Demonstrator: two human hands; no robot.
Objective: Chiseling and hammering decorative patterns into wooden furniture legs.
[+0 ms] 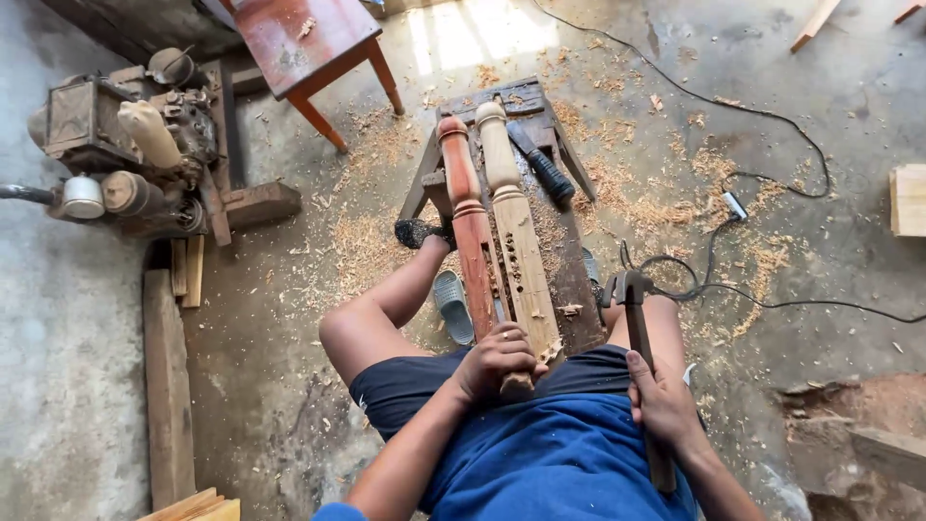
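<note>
Head view, read from left to right: an old engine sits on the concrete floor at far left, with planks lying below it. A red stool stands further back. You sit astride a low wooden bench, knees bare and spread, with a grey sandal on the floor between your left leg and the bench. Two turned wooden posts lie lengthwise on the bench, touching side by side: a reddish post on the left and a pale post on the right, which shows chiselled mortise holes. Your left hand is clenched around the near end of the pale post. A black-handled tool rests just beside the posts. Your right hand grips the handle of a hammer, head pointing away from you. Wood shavings and a black cable cover the floor at right.
</note>
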